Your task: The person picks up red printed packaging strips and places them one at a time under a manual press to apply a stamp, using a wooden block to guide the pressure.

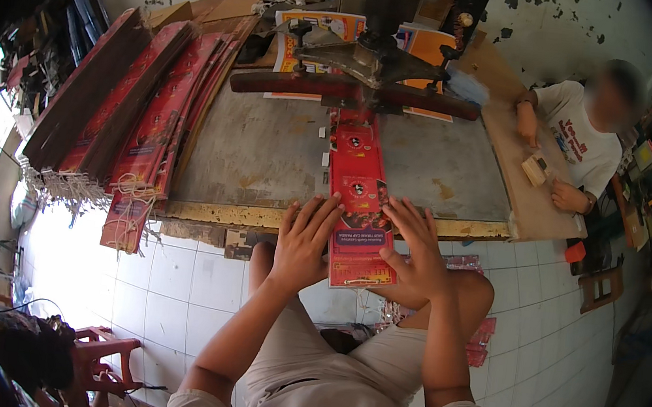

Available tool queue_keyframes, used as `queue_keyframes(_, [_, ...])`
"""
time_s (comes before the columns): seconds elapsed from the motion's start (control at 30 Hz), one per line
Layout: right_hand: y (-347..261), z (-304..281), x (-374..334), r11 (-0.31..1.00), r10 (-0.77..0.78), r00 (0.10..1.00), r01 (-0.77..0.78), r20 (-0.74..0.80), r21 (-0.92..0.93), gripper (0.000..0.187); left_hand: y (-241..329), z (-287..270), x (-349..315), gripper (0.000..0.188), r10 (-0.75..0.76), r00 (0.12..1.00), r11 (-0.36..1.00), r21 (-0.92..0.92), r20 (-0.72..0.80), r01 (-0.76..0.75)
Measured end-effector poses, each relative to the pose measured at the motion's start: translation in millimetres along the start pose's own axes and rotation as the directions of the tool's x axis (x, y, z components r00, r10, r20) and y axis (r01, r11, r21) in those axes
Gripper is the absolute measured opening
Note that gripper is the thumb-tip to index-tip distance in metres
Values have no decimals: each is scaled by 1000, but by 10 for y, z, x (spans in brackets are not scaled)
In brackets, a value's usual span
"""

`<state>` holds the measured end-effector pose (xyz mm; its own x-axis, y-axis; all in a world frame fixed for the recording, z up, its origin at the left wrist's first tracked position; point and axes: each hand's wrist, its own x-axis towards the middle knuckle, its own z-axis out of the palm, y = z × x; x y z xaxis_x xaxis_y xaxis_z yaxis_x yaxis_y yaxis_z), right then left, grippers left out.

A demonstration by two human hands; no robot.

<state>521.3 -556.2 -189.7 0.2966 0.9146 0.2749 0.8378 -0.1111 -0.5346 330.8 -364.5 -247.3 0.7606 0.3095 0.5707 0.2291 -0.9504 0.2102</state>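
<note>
A long red printed cardboard strip (358,235) lies lengthwise on the grey metal bed of a press (261,141). Its near end juts past the bed's front edge toward my lap, and the far end runs under the dark crossbar (291,85). Along the strip's left edge rests my left hand (306,241), fingers stretched out. My right hand (418,253) is at the right edge with fingers spread, its thumb over the printed face. Neither hand is wrapped round the strip. Two small pale stops (325,158) sit on the bed by the strip's left side.
Stacks of red strips with white strings (156,118) fill the left side, one hanging over the edge. Orange printed sheets (429,55) lie behind the crossbar. At the right, a co-worker's hands (565,195) are by a small tan block (534,170). A red stool (107,355) stands lower left.
</note>
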Motion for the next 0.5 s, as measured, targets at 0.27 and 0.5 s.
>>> queue_keyframes(0.27, [48,102,106,993,-45,996,36,-77,-114,74,55,-159,96,69,-50,997,999,-16,50,51])
queue_keyframes(0.5, [81,123,172,984,-51,994,34,-95,-172,75,33,-137,135,71,-64,995,998,-18,82,66])
